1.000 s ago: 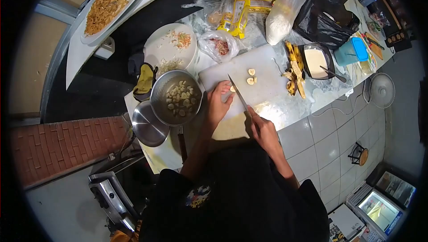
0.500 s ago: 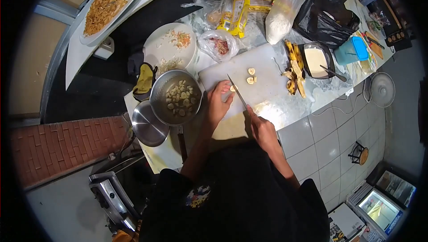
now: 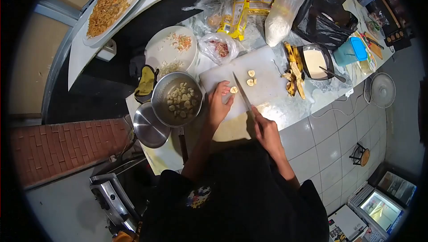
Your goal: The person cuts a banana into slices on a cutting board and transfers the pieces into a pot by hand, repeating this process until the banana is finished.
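Observation:
My left hand (image 3: 218,104) rests on the white cutting board (image 3: 267,86), its fingertips pinching a peeled banana piece (image 3: 233,89). My right hand (image 3: 266,130) grips the handle of a knife (image 3: 243,94), whose blade points away from me just right of the banana piece. Two cut banana slices (image 3: 251,78) lie farther out on the board. Left of the board stands a steel bowl (image 3: 160,108) holding several banana slices.
Banana peels (image 3: 292,70) and a black bowl of batter (image 3: 315,61) sit right of the board. Behind are a white plate with scraps (image 3: 156,50), plastic bags (image 3: 220,46), a flour bag (image 3: 281,14) and a blue tub (image 3: 352,50). A steel lid (image 3: 147,128) lies near the counter edge.
The knife blade has shifted slightly right and away from the banana piece, which now shows its cut face. My left hand has stayed on the piece.

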`<state>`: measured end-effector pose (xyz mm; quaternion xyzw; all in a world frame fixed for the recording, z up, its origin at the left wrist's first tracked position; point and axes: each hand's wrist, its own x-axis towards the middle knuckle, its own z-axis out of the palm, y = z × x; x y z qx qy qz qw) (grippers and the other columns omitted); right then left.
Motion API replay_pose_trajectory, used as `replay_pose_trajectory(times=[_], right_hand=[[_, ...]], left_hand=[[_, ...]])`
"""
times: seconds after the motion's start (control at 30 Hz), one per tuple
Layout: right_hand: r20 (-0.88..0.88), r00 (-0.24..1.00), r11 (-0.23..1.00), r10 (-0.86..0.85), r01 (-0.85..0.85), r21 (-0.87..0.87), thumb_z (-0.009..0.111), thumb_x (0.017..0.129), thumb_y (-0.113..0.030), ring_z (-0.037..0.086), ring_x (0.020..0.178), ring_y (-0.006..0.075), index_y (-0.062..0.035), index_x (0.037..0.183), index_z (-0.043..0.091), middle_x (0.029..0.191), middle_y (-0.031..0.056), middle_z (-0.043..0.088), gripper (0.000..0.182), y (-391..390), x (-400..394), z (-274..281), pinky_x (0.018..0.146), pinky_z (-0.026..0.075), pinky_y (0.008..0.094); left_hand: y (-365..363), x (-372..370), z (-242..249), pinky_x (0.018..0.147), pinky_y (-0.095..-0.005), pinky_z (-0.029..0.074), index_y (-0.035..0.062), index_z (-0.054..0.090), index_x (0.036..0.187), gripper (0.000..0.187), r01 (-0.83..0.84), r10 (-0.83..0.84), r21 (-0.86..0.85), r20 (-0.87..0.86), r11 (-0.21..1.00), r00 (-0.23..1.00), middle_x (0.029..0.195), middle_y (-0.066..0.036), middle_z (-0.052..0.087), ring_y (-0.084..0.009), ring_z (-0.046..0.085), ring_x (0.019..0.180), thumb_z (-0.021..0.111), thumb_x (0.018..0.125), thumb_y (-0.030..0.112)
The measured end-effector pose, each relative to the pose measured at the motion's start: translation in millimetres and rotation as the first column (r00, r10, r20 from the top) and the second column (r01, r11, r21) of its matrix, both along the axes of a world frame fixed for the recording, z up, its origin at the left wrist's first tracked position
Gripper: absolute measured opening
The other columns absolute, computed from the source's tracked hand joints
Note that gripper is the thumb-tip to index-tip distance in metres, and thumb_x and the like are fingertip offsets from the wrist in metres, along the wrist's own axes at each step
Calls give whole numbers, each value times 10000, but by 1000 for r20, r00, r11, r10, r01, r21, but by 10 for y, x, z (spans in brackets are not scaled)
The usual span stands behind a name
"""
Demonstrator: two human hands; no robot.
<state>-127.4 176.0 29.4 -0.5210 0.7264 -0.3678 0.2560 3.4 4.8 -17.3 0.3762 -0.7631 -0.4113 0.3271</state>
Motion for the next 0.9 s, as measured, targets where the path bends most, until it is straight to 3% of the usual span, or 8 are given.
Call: replay_pose_trajectory(times=[0.07,0.17,0.3,0.37,0.4,0.47,0.7,0.9], right_hand=[[62,996,998,-61,59,22,560,869,61,612,593,338,-58,1397,534,738,237,614,542,5,-49,-79,624,497,333],[121,992,999,-39,37,19,562,887,46,557,531,258,-51,1389,542,705,243,570,512,13,-89,-105,611,480,312],[164,986,997,-23,10,82,560,897,27,651,659,370,-10,1363,550,754,252,624,467,19,-99,-107,632,504,393],[342,938,992,-51,8,126,561,931,4,578,594,195,-29,1367,560,711,181,607,437,18,-108,-119,611,480,325],[342,938,992,-46,3,126,561,931,4,578,594,195,-29,1367,560,711,181,607,437,20,-107,-148,611,480,325],[396,918,1000,-23,13,28,562,949,-7,472,616,95,-46,1370,567,697,113,573,423,22,-102,-215,595,447,272],[496,868,989,22,-90,113,573,943,4,463,629,70,-49,1383,558,753,56,578,443,-80,-106,121,606,446,240],[375,924,997,75,-60,-51,561,952,-21,446,594,88,-42,1385,552,733,124,579,433,-141,-82,64,586,437,259]], left_hand=[[3,8,27,792,-337,539,55,569,1227,532,8,-8,0,5,1000,1000,955,-108,679,-247,666,857,756,737,-26],[-3,-4,29,794,-345,536,55,566,1234,527,6,-6,-19,3,1000,1000,960,-108,682,-251,666,864,754,748,-20],[-4,-28,27,791,-347,533,54,567,1235,491,29,-29,-22,-3,999,1000,989,-114,681,-263,663,866,736,779,-17],[-7,-28,30,789,-347,533,53,567,1239,485,28,-28,-15,-2,1000,1000,1000,-118,678,-269,661,867,729,787,-18],[-8,-26,38,788,-347,534,52,566,1243,479,31,-31,-9,0,999,1000,1010,-123,675,-276,660,868,722,795,-19],[1,-11,57,784,-348,534,51,572,1241,472,22,-22,-10,-1,1000,1000,1018,-125,669,-277,658,871,719,798,-18],[33,159,570,774,-344,534,44,627,1191,376,-57,56,-6,-68,998,996,1074,-140,629,-273,650,887,699,825,-5],[-198,707,853,794,-353,540,58,632,1194,342,-209,212,-54,64,976,975,1096,-153,612,-296,642,970,678,855,40]])
